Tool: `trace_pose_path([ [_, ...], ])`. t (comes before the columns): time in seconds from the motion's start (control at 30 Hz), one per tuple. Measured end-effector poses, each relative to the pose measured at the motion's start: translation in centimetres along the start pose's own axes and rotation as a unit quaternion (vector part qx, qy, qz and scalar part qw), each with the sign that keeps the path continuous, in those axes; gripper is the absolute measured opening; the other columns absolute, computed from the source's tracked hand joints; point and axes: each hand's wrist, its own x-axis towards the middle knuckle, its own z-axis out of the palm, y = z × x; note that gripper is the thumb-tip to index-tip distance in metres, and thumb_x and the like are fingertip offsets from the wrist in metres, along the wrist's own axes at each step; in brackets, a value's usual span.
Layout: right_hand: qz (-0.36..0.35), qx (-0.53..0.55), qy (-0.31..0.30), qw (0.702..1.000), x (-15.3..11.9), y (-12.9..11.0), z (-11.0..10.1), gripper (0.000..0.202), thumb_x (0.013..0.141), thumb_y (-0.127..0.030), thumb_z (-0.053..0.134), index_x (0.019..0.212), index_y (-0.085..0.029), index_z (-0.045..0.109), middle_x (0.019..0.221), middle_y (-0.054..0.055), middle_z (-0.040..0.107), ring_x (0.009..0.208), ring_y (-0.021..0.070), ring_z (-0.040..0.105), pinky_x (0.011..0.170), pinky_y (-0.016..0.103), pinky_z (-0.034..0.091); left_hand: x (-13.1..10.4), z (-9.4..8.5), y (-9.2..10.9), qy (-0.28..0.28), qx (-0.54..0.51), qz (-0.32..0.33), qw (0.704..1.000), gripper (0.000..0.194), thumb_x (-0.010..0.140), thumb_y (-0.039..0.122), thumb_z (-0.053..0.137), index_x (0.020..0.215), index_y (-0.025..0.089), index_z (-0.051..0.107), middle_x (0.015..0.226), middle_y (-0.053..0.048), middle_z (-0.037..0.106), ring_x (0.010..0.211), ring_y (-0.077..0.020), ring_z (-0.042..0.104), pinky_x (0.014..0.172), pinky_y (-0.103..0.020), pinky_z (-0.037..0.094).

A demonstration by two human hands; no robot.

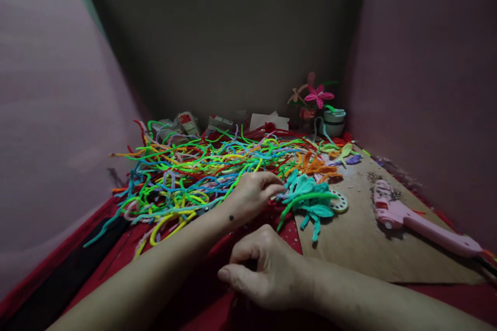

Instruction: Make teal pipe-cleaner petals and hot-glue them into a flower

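My left hand (256, 196) stretches out over the red cloth, its fingers bent and drawn together. Its fingertips are at the edge of a bunch of turquoise pipe-cleaner petals (306, 189); whether anything is pinched in them is hidden. A green pipe-cleaner stem (310, 197) lies across those petals. Closer to me, my right hand (267, 269) is curled above the red cloth, thumb pointing left, and what its fingers hold, if anything, cannot be seen. A big tangle of colourful pipe cleaners (186, 160) spreads beyond and left of my left hand.
A pink glue gun (423, 225) lies on a brown board (357, 248) at the right. Orange petals (314, 165) and a white disc with holes (340, 201) are near the turquoise bunch. Behind stand a small pot (334, 123) and a pink flower (319, 96). Pale panels flank both sides.
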Motion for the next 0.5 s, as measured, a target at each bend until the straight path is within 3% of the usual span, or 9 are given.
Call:
trace_pose_path([
  [0.1,-0.013,-0.001,0.041,0.999,0.3,-0.3,-0.6,0.029,0.076,-0.027,0.052,0.051,-0.014,0.055,0.049,-0.001,0.050,0.045,0.0066,0.042,0.045,0.019,0.030,2.1,-0.9,-1.5,0.089,0.137,0.038,0.986,0.020,0.076,0.024,0.050,0.082,0.017,0.067,0.079,-0.003,0.067,0.072,-0.0133,0.059,0.067,-0.022,0.043],
  [0.2,-0.024,-0.022,0.062,0.998,0.5,-0.4,-0.8,0.029,0.077,-0.026,0.051,0.050,-0.014,0.052,0.049,-0.002,0.048,0.046,0.0066,0.040,0.046,0.020,0.029,3.6,-1.5,-3.1,0.052,0.313,0.040,0.948,0.021,0.075,0.019,0.048,0.081,0.018,0.068,0.080,-0.004,0.067,0.075,-0.0147,0.060,0.067,-0.023,0.044],
  [0.27,-0.035,-0.056,0.092,0.994,0.7,-0.2,-1.0,0.030,0.077,-0.024,0.051,0.049,-0.015,0.049,0.049,-0.002,0.047,0.047,0.0073,0.040,0.048,0.022,0.029,4.1,-1.1,-3.8,0.041,0.374,0.039,0.926,0.020,0.074,0.019,0.049,0.080,0.019,0.068,0.081,-0.005,0.066,0.076,-0.0166,0.060,0.066,-0.024,0.043],
  [0.4,-0.058,-0.139,0.193,0.970,1.5,0.8,-1.7,0.021,0.078,-0.017,0.049,0.057,-0.017,0.053,0.064,0.002,0.055,0.066,0.0129,0.049,0.063,0.025,0.036,4.5,0.1,-4.4,0.040,0.424,0.033,0.904,0.019,0.075,0.022,0.048,0.076,0.021,0.067,0.088,-0.006,0.062,0.073,-0.0177,0.060,0.059,-0.026,0.040],
  [0.5,-0.031,-0.143,0.251,0.957,2.2,1.6,-2.6,0.018,0.077,-0.012,0.048,0.063,-0.017,0.057,0.072,0.004,0.057,0.071,0.0146,0.050,0.069,0.028,0.038,4.5,0.5,-4.6,0.041,0.448,0.030,0.893,0.019,0.077,0.026,0.046,0.075,0.021,0.064,0.089,-0.004,0.060,0.070,-0.0161,0.059,0.055,-0.024,0.038],
])
